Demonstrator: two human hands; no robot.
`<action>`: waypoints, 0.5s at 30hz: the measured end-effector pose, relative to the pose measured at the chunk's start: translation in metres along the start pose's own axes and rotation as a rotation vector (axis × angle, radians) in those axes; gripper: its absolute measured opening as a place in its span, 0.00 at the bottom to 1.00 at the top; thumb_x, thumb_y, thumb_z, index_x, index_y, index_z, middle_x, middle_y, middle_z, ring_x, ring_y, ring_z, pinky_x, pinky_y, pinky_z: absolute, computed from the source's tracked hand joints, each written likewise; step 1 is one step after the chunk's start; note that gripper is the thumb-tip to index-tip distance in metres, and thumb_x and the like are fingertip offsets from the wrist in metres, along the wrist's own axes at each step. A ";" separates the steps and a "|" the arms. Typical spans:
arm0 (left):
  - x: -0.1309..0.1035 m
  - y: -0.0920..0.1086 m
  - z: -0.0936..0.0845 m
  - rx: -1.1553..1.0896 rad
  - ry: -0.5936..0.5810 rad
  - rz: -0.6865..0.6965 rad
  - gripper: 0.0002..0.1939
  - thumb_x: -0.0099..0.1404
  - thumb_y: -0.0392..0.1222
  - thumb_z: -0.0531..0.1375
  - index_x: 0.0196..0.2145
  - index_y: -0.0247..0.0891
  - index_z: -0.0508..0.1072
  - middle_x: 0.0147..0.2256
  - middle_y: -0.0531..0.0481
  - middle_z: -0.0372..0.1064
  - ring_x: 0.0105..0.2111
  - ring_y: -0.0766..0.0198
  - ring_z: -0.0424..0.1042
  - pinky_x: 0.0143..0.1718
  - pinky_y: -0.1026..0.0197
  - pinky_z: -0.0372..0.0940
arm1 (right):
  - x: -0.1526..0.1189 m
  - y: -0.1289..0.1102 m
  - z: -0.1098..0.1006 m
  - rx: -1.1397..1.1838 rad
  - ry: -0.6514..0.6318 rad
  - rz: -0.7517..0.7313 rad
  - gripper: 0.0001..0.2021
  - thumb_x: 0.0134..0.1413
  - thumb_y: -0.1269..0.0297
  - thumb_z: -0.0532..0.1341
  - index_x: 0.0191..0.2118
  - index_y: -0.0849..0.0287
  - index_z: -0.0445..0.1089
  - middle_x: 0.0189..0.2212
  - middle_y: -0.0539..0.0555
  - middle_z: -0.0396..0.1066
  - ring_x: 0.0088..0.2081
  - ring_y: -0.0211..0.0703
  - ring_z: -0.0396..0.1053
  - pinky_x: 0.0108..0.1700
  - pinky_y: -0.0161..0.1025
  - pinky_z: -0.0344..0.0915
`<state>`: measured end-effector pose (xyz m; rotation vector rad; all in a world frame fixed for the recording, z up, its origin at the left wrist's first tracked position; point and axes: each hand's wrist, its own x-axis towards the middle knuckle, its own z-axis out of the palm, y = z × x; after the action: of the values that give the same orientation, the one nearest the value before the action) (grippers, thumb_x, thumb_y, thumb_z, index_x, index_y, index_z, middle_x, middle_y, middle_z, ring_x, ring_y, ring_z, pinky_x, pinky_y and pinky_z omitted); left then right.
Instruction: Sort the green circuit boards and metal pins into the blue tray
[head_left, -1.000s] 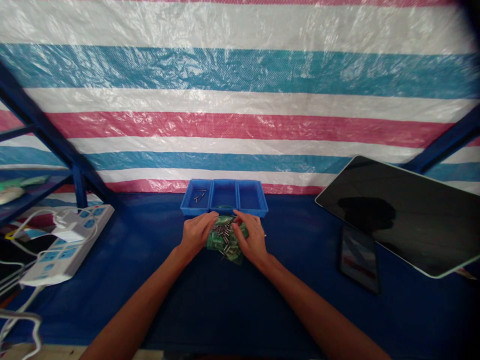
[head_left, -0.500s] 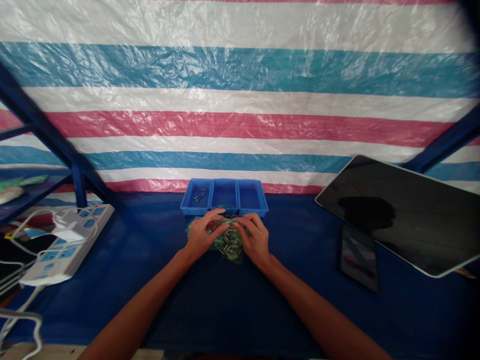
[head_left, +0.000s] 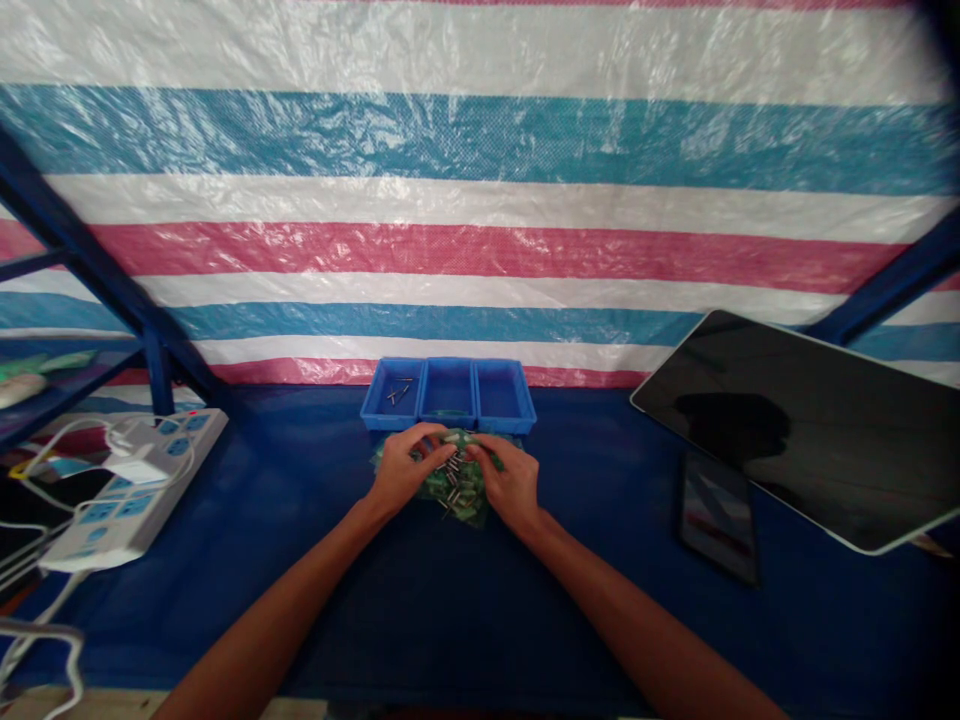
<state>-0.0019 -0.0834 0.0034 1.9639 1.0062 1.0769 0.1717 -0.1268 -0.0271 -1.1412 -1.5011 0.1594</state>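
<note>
A crumpled green plastic bag lies on the blue table, with several small metal pins on it. My left hand is closed on the bag's left side, thumb and fingers pinching the plastic. On the right side my right hand pinches the bag in the same way, its thumb close to my left thumb. Just behind stand three blue bins in a row. A few thin metal pins lie in the left bin.
A white power strip with plugs and cables lies on the left. To the right are a phone and a large black screen. A striped plastic sheet hangs behind the table.
The fingers of both hands have drawn down slightly over the bag's back edge. The bag, pins and bins have stayed in place.
</note>
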 end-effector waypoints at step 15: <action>0.000 -0.005 -0.001 0.223 0.057 0.149 0.10 0.64 0.47 0.59 0.35 0.37 0.73 0.31 0.51 0.73 0.28 0.67 0.70 0.34 0.65 0.64 | 0.001 0.000 0.002 -0.080 -0.041 -0.043 0.09 0.59 0.62 0.58 0.33 0.58 0.73 0.28 0.52 0.76 0.29 0.41 0.73 0.35 0.37 0.69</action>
<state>-0.0043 -0.0812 -0.0003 2.2283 1.0626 1.1481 0.1700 -0.1251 -0.0275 -1.1740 -1.5795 0.0949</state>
